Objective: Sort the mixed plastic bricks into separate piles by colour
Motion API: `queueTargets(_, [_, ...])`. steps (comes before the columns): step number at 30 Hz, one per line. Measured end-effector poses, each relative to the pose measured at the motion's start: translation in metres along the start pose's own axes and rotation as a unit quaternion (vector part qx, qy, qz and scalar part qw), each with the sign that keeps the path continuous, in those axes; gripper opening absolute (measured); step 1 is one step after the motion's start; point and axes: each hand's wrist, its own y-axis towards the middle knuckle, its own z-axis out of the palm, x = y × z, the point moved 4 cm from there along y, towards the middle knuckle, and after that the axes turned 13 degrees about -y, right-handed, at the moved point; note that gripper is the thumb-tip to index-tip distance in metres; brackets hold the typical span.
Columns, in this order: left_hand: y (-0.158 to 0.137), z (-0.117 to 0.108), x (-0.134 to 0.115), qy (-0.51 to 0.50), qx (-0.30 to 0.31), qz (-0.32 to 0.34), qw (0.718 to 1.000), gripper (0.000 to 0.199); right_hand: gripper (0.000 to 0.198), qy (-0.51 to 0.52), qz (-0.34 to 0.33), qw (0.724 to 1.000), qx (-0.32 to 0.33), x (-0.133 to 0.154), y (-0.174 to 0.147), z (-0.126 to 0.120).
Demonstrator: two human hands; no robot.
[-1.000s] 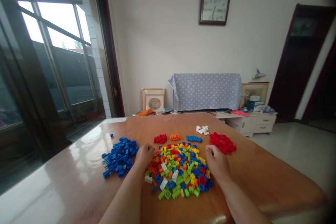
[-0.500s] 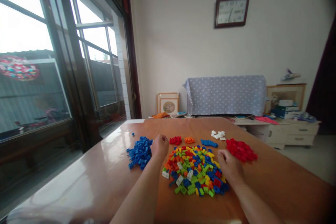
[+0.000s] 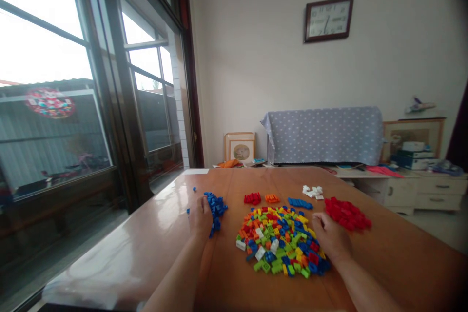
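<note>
We see the left hand (image 3: 202, 217) at the left part of the blue toy-brick pile (image 3: 218, 207); whether it holds one, we cannot tell. The right hand (image 3: 331, 235), curled, is between the mixed toy-brick pile (image 3: 281, 241) and the red toy-brick pile (image 3: 347, 214). Farther away on the wooden table (image 3: 226, 273), we find red bricks (image 3: 252, 198), orange bricks (image 3: 272, 198), blue bricks (image 3: 300, 203) and white bricks (image 3: 313, 192), grouped by colour.

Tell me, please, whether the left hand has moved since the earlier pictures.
Yes. The left hand has moved left, away from the red row, going from the right edge of the blue pile to its left side.
</note>
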Motion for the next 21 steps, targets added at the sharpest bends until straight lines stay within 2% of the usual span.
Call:
queueTargets(2, [-0.019, 0.006, -0.009, -0.028, 0.018, 0.042, 0.999, 0.034, 0.037, -0.011, 0.002, 1.0, -0.005, 0.0, -0.002, -0.002])
queueTargets(4, [-0.043, 0.019, -0.024, -0.063, 0.087, 0.121, 0.987, 0.038, 0.036, -0.022, 0.001, 1.0, -0.008, 0.002, -0.003, -0.005])
queueTargets(7, [-0.083, 0.04, -0.048, -0.05, 0.241, 0.225, 0.943, 0.05, 0.033, -0.03, -0.002, 0.999, -0.013, 0.005, -0.006, -0.009])
queueTargets(10, [-0.11, 0.052, -0.062, -0.024, 0.339, 0.311, 0.887, 0.079, 0.033, -0.037, -0.004, 0.999, -0.022, 0.006, -0.008, -0.011])
queueTargets(12, [-0.118, 0.055, -0.063, -0.012, 0.366, 0.338, 0.867, 0.093, 0.033, -0.041, 0.0, 0.999, -0.018, 0.005, -0.008, -0.011])
queueTargets(15, [-0.121, 0.058, -0.06, -0.009, 0.376, 0.353, 0.857, 0.106, 0.033, -0.03, 0.01, 0.999, -0.006, 0.002, -0.007, -0.009])
queueTargets(21, [-0.123, 0.061, -0.052, -0.013, 0.392, 0.354, 0.849, 0.109, 0.035, -0.005, 0.013, 1.0, -0.007, -0.004, -0.005, -0.006])
